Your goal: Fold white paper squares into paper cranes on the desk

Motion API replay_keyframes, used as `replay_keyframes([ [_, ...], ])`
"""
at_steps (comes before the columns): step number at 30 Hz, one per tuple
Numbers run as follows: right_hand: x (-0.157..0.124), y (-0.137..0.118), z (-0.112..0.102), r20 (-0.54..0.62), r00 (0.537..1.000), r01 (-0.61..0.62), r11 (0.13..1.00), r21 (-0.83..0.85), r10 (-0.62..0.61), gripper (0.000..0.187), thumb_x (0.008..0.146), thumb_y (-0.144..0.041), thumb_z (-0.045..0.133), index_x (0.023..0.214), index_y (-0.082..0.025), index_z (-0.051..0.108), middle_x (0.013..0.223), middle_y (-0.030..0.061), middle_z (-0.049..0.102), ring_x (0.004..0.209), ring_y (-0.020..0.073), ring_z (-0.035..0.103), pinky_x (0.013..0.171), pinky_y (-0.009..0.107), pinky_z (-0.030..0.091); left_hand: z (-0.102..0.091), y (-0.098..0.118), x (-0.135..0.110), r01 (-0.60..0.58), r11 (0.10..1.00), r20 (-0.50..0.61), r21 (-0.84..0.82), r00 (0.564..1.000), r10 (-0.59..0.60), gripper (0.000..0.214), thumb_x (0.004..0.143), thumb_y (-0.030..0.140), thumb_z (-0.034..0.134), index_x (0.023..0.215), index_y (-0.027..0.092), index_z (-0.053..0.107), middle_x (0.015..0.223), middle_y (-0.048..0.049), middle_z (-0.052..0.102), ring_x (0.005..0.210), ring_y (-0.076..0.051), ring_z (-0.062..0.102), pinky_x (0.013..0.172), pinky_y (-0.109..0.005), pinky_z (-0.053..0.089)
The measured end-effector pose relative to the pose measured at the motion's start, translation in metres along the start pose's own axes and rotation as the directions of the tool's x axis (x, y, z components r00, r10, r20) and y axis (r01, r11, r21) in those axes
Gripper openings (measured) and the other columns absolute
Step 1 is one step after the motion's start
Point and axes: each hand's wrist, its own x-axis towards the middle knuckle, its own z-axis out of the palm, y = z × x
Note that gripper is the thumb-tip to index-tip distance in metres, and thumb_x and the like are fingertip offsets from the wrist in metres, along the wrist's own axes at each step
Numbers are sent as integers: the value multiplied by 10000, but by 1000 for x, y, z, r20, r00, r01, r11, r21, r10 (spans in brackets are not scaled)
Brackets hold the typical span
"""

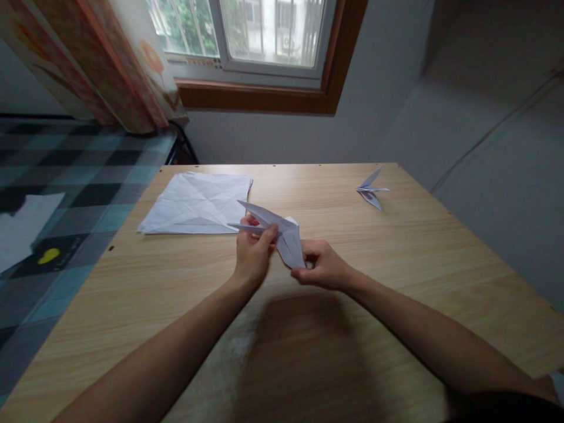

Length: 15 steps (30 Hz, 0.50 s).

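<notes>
Between my two hands is a white folded-paper crane (288,241), held above the wooden table (396,305). Two narrow pointed parts of it stick out to the left, and a broader flap hangs down on the right. My left hand (255,249) is closed on the narrow parts, its thumb pressed on top of the paper. With thumb and bent fingers, my right hand (321,264) pinches the lower corner of the broad flap. Some of the fingertips are hidden behind the paper.
Creased white paper sheets (198,202) lie flat at the table's back left. A second folded paper crane (370,188) rests at the back right. Left of the table is a checked cloth surface (79,147) with white paper (30,220) on it. A window and curtain are behind.
</notes>
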Motion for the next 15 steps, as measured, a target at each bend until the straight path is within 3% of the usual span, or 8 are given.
replay_keyframes([
  [2, 0, -2, 1, -25, 999, 20, 996, -83, -23, 221, 700, -198, 654, 571, -194, 475, 647, -30, 500, 606, 103, 460, 557, 237, 348, 0, 3, 1, 14, 1000, -22, -15, 1000, -15, 398, 679, 377, 774, 927, 233, 499, 829, 41, 650, 665, -124, 646, 611, -236, 512],
  [6, 0, 4, 1, -153, 988, -49, 992, -116, 31, 235, 728, -213, 641, 591, -209, 450, 624, -36, 500, 593, 110, 469, 562, 242, 369, -1, 2, 3, 28, 997, -32, -68, 999, -30, 413, 633, 331, 790, 936, 220, 533, 860, 31, 667, 727, -139, 666, 680, -270, 536],
  [8, 1, 9, 0, -277, 959, -98, 988, -121, 61, 192, 744, -229, 651, 649, -212, 486, 630, -33, 528, 590, 118, 483, 562, 249, 384, -2, 0, 4, 8, 997, -66, -70, 998, -13, 426, 621, 304, 800, 958, 213, 556, 897, 17, 674, 746, -142, 666, 704, -281, 541],
  [10, 2, 14, -1, -437, 898, -137, 975, -173, 49, 145, 752, -254, 681, 808, -212, 554, 726, -13, 591, 632, 139, 529, 588, 268, 433, -2, -2, 3, -4, 1000, -79, -25, 997, 2, 412, 642, 299, 794, 974, 206, 568, 883, 9, 678, 724, -142, 658, 684, -277, 536],
  [13, 0, 14, -2, -548, 816, -103, 887, -450, -183, 448, 764, -288, 716, 1169, -220, 536, 1057, 81, 632, 860, 216, 604, 734, 365, 519, -1, -3, -2, -27, 995, -51, 100, 998, 32, 399, 674, 306, 783, 995, 195, 573, 802, 16, 672, 684, -146, 648, 642, -264, 521],
  [15, -2, 10, -1, -451, 808, -30, 739, -673, -379, 592, 811, -299, 694, 1346, -227, 450, 1281, 151, 554, 1083, 283, 572, 876, 449, 511, 1, -2, -8, -56, 983, -20, 175, 998, 60, 391, 681, 294, 782, 998, 189, 578, 780, 22, 669, 682, -148, 649, 635, -260, 519],
])
